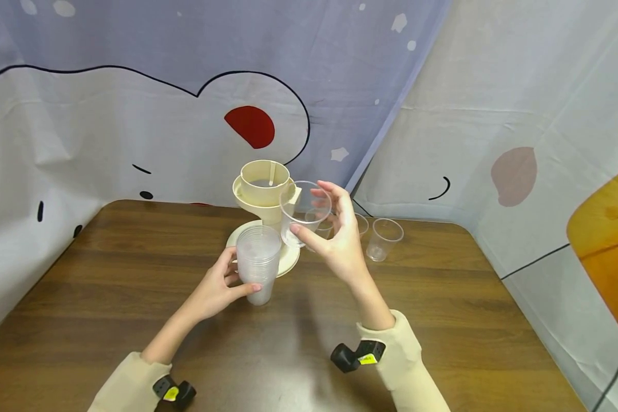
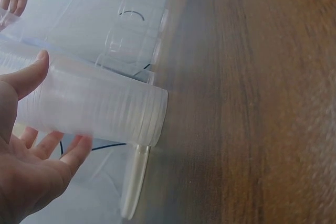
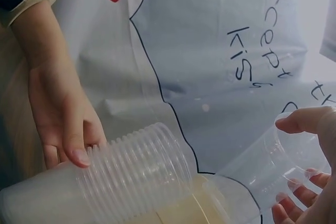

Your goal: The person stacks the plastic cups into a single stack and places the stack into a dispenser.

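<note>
My left hand (image 1: 217, 290) grips a tall stack of nested clear plastic cups (image 1: 259, 264), thumb on the near side and fingers round the left. The left wrist view shows this cup stack (image 2: 100, 100) with its base close above the table. Higher and to the right, my right hand (image 1: 341, 237) holds a single clear plastic cup (image 1: 291, 220) between thumb and fingers. In the right wrist view the single cup (image 3: 265, 156) is tilted, apart from the stack (image 3: 139, 169). Right behind both hands stands a cream plastic holder (image 1: 260, 194) with a round top and base, partly hidden.
Several clear cups stand on the wooden table (image 1: 443, 309) to the right of the holder; the rightmost cup (image 1: 385, 237) shows fully, the others are partly hidden by my right hand. A printed curtain (image 1: 149, 126) hangs behind the table's back edge.
</note>
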A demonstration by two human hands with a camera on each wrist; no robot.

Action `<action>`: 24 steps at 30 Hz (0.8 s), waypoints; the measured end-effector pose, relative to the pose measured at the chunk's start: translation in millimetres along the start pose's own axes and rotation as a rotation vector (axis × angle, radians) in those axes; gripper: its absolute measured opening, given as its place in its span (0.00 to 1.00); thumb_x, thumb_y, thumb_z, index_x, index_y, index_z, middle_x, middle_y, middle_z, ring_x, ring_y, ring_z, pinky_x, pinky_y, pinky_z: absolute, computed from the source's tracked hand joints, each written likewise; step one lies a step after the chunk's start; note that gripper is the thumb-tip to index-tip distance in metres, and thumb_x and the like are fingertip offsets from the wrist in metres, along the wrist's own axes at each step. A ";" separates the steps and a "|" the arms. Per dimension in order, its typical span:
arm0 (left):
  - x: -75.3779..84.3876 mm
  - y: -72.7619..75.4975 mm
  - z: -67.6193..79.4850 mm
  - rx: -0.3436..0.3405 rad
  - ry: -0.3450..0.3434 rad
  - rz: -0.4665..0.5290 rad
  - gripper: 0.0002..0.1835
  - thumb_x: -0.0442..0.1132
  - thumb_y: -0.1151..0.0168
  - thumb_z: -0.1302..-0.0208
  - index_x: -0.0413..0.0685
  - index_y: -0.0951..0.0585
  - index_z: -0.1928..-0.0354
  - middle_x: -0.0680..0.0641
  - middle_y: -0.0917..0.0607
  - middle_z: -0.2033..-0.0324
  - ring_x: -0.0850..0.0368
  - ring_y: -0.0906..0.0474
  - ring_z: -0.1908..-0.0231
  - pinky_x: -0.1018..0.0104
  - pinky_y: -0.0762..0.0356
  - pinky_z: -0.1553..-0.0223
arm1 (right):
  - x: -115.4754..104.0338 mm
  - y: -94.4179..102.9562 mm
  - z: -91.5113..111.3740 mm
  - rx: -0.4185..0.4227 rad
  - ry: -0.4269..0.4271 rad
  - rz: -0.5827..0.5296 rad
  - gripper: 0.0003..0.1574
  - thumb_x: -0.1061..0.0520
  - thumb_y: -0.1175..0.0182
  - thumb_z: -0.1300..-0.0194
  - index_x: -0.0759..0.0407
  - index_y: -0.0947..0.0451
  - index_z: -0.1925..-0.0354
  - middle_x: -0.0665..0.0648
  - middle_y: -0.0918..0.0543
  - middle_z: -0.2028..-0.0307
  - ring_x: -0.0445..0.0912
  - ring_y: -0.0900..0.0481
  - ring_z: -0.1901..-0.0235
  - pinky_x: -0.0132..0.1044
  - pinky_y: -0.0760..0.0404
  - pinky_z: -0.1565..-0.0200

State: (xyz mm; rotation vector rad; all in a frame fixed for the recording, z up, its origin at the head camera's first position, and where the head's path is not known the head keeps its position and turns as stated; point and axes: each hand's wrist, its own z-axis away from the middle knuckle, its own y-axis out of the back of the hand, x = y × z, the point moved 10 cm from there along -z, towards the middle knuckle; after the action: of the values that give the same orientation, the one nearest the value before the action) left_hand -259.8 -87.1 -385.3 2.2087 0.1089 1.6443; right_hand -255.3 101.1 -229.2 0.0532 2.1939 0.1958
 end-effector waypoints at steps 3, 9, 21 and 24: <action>0.4 0.3 0.4 0.001 0.001 0.000 0.40 0.36 0.28 0.46 0.42 0.39 0.35 0.35 0.27 0.43 0.38 0.27 0.42 0.44 0.25 0.41 | -3.6 -4.0 -1.7 -0.008 0.011 -0.019 0.45 0.68 0.31 0.51 0.65 0.39 0.36 0.62 0.28 0.43 0.62 0.31 0.43 0.43 0.26 0.45; 1.1 -0.3 0.5 -0.008 0.002 0.002 0.40 0.36 0.28 0.46 0.43 0.40 0.35 0.36 0.27 0.43 0.39 0.26 0.43 0.45 0.25 0.41 | -9.5 -11.7 -3.9 -0.025 0.032 -0.030 0.45 0.67 0.31 0.50 0.63 0.39 0.36 0.62 0.28 0.44 0.57 0.29 0.44 0.37 0.26 0.46; -0.3 -2.6 -0.3 -0.019 0.006 0.008 0.40 0.36 0.28 0.46 0.43 0.40 0.35 0.36 0.28 0.41 0.38 0.27 0.41 0.45 0.26 0.41 | -6.9 -31.1 -3.5 -0.073 0.031 -0.086 0.45 0.67 0.32 0.50 0.65 0.40 0.36 0.72 0.30 0.42 0.64 0.31 0.44 0.57 0.28 0.43; -1.9 -3.3 -0.3 -0.023 0.017 0.015 0.41 0.36 0.27 0.47 0.44 0.41 0.35 0.36 0.29 0.41 0.37 0.28 0.41 0.45 0.26 0.40 | -6.5 -34.7 -3.6 -0.087 0.044 -0.102 0.45 0.67 0.32 0.50 0.67 0.40 0.36 0.73 0.31 0.43 0.65 0.32 0.44 0.59 0.29 0.44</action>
State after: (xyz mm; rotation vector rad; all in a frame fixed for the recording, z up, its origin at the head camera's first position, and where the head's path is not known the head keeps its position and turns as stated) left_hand -260.2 -84.5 -388.1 2.1846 0.0775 1.6641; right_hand -253.1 65.8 -227.5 -0.1128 2.2225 0.2367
